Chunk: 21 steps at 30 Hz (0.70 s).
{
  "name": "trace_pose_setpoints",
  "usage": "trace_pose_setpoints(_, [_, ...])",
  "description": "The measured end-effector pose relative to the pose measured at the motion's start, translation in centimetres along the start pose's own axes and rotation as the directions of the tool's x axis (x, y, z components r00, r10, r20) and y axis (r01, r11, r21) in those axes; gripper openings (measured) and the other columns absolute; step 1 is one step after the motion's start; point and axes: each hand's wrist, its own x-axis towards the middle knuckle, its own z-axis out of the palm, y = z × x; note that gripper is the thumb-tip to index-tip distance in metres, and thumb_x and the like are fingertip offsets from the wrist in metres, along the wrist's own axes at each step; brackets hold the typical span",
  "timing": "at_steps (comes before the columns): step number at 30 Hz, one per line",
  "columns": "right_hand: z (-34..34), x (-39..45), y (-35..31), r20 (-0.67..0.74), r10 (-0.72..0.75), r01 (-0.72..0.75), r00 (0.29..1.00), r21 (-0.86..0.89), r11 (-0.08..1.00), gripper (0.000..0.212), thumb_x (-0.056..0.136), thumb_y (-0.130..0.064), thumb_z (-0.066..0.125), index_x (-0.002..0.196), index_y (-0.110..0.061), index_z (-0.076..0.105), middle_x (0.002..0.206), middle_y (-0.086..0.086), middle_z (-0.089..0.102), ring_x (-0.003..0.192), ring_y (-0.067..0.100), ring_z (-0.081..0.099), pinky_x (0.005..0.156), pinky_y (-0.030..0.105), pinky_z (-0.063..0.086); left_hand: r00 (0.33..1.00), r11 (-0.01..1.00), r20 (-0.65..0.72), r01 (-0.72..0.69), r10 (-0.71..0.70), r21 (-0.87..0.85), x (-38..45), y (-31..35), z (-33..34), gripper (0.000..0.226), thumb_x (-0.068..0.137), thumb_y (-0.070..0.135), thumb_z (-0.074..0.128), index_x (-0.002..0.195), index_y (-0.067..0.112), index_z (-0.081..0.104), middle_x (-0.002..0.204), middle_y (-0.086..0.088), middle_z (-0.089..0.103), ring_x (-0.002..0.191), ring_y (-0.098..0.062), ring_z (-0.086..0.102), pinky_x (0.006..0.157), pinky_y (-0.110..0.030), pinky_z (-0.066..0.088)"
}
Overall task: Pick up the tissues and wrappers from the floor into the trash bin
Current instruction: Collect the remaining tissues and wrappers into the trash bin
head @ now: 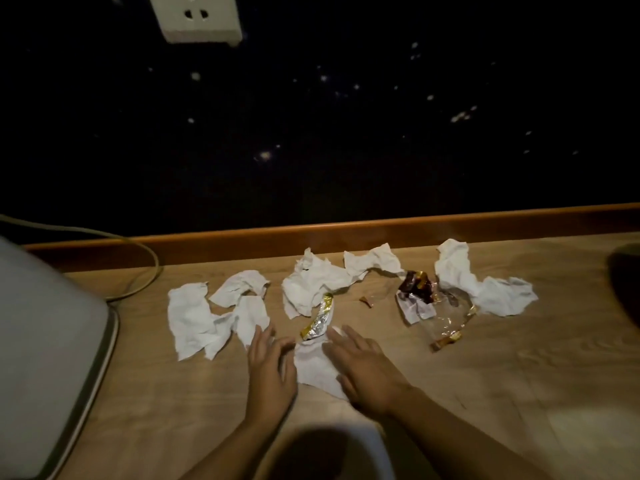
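Observation:
Several crumpled white tissues lie on the wooden floor (485, 375): a left tissue (194, 320), a middle tissue (311, 285), a far tissue (374, 261) and a right tissue (485, 285). A gold-and-silver wrapper (320, 320) lies just beyond my hands. A dark red wrapper (415, 289) and a clear wrapper with gold ends (446, 327) lie to the right. My left hand (268, 368) and my right hand (363, 368) rest flat, fingers spread, on either side of a small white tissue (317, 368). A white rim at the bottom edge (367, 441) may be the trash bin.
A large white rounded object (45, 358) fills the left side. A cable (145, 265) curves along the floor behind it. A wooden baseboard (346, 230) runs under a dark speckled wall, with a white socket (197, 19) up high. A small scrap (367, 301) lies mid-floor.

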Motion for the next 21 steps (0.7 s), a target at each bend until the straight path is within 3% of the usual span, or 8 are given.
trace_pose_setpoints(3, [1.9,0.0,0.2,-0.020,0.061,-0.061,0.998,0.021,0.998,0.065,0.098,-0.017,0.041,0.152,-0.035,0.009,0.162,-0.007,0.004,0.148,0.017,0.004,0.116,0.038,0.014,0.999,0.998,0.045,-0.004,0.001,0.069,-0.3,-2.4,0.2,0.034,0.092,0.021,0.055,0.125,0.031,0.054,0.159,0.003,0.023,0.149,-0.017,0.006,0.119,-0.039,0.013])
trace_pose_setpoints(8, [4.1,-0.3,0.9,-0.142,0.179,-0.161,0.974,0.129,0.979,0.054,0.098,-0.017,0.040,0.149,-0.032,0.027,0.138,-0.004,0.044,0.122,0.011,0.037,0.099,0.022,0.036,0.987,0.959,0.132,-0.123,0.092,0.256,1.7,-4.6,0.1,0.051,0.093,0.041,0.043,0.143,0.030,0.037,0.161,0.004,0.014,0.150,-0.015,-0.001,0.121,-0.047,0.001])
trace_pose_setpoints(11, [4.5,0.4,1.0,-0.200,0.176,-0.151,0.964,0.138,0.979,0.038,0.099,-0.028,0.041,0.137,-0.029,0.047,0.120,-0.004,0.054,0.109,0.011,0.047,0.087,0.023,0.043,0.992,0.968,0.103,-0.091,0.069,0.233,2.6,-5.3,0.3,0.058,0.091,0.048,0.039,0.144,0.025,0.036,0.157,0.001,0.029,0.148,-0.015,0.016,0.121,-0.043,0.009])
trace_pose_setpoints(13, [4.2,1.4,0.7,-0.263,0.159,-0.124,0.951,0.147,0.981,0.028,0.098,-0.036,0.041,0.112,-0.025,0.062,0.100,-0.003,0.060,0.096,0.014,0.053,0.077,0.026,0.043,0.998,0.979,0.062,-0.046,0.034,0.198,3.0,-4.9,1.2,0.055,0.090,0.045,0.044,0.140,0.023,0.042,0.146,0.000,0.046,0.139,-0.017,0.036,0.117,-0.042,0.024])
trace_pose_setpoints(16, [3.2,3.1,0.0,-0.398,0.218,-0.134,0.891,0.229,0.964,0.036,0.094,-0.047,0.045,0.078,-0.020,0.062,0.076,-0.003,0.052,0.075,0.009,0.048,0.065,0.022,0.037,0.998,0.992,-0.061,-0.017,0.025,0.122,3.6,-5.0,2.1,0.043,0.088,0.031,0.052,0.131,0.024,0.051,0.119,-0.002,0.064,0.112,-0.023,0.060,0.098,-0.034,0.039])
trace_pose_setpoints(18, [2.1,4.5,-0.6,-0.455,0.289,-0.133,0.842,0.344,0.929,0.033,0.091,-0.039,0.053,0.073,-0.013,0.064,0.077,-0.003,0.050,0.071,0.005,0.046,0.064,0.020,0.040,0.996,0.996,0.007,0.091,-0.091,0.017,3.8,-4.7,1.4,0.041,0.088,0.022,0.064,0.128,0.024,0.056,0.116,0.001,0.064,0.110,-0.022,0.060,0.094,-0.028,0.037])
trace_pose_setpoints(20, [0.9,5.9,-1.3,-0.474,0.332,-0.129,0.815,0.410,0.903,0.017,0.087,-0.022,0.061,0.077,-0.010,0.069,0.087,-0.002,0.053,0.075,0.005,0.050,0.068,0.017,0.046,0.935,0.935,0.046,0.354,-0.352,-0.037,4.6,-3.3,1.8,0.041,0.089,0.029,0.066,0.129,0.026,0.054,0.119,0.008,0.056,0.116,-0.015,0.053,0.096,-0.025,0.039])
trace_pose_setpoints(21, [0.5,6.7,-1.5,-0.479,0.342,-0.127,0.808,0.425,0.896,0.008,0.085,-0.014,0.064,0.082,-0.010,0.071,0.093,-0.004,0.056,0.080,0.004,0.052,0.073,0.013,0.046,0.884,0.898,0.207,0.437,-0.418,-0.051,3.9,-3.9,1.9,0.042,0.091,0.034,0.063,0.130,0.022,0.053,0.125,0.006,0.054,0.119,-0.015,0.050,0.101,-0.028,0.038])
